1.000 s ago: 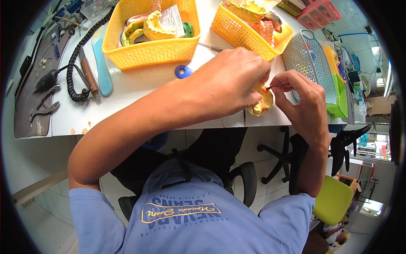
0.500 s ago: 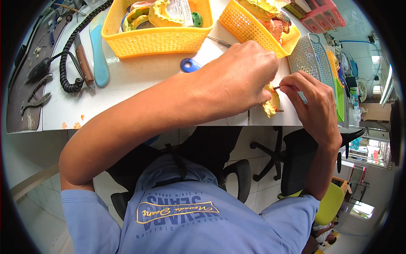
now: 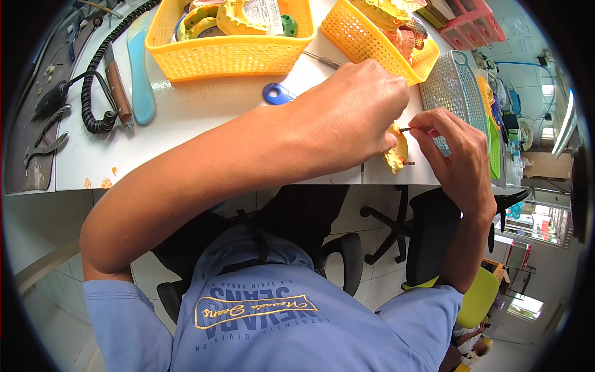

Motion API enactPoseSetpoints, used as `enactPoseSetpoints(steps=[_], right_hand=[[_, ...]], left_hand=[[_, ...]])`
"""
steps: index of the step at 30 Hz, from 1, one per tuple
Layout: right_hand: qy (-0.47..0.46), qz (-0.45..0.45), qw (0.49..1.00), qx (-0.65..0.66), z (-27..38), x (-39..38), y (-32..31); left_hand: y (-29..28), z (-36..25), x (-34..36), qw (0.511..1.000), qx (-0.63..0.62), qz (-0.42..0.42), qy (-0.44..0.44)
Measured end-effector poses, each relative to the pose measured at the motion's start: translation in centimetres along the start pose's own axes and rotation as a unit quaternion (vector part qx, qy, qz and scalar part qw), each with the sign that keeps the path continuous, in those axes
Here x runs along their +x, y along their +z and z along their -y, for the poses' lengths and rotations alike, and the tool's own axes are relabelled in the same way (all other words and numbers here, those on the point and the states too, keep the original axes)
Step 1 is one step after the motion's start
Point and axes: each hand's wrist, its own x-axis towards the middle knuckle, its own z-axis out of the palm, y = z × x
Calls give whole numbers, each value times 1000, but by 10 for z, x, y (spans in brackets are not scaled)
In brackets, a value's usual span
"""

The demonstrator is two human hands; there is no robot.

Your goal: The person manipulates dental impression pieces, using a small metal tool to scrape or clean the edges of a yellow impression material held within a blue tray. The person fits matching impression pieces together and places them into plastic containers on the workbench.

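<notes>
At the white counter [image 3: 204, 124], your left hand [image 3: 347, 111] is grasping the yellow dental cast [image 3: 396, 152]; your right hand [image 3: 455, 155] pinches a thin tool [image 3: 406, 129] against it.

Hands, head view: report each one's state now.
Left hand: closed around the yellow dental cast.
Right hand: fingers pinched on a thin pin at the cast.
</notes>
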Motion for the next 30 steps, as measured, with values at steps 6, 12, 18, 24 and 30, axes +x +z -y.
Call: enactPoseSetpoints(steps=[6,12,18,24,30], right_hand=[[7,19,999,-49,-1,0,2],[22,-22,999,15,2,-1,5],[10,3,1000,11,-3,0,4],[9,-17,1000,21,1,1,4],[1,26,999,-25,0,1,3]], left_hand=[[0,0,1,1000,-11,-4,4],[3,1,0,1000,-7,-7,4],[1,0,1,1000,-19,2,-5],[3,1,0,999,-17,-24,15],[1,-1,0,1000,-18,-5,2]])
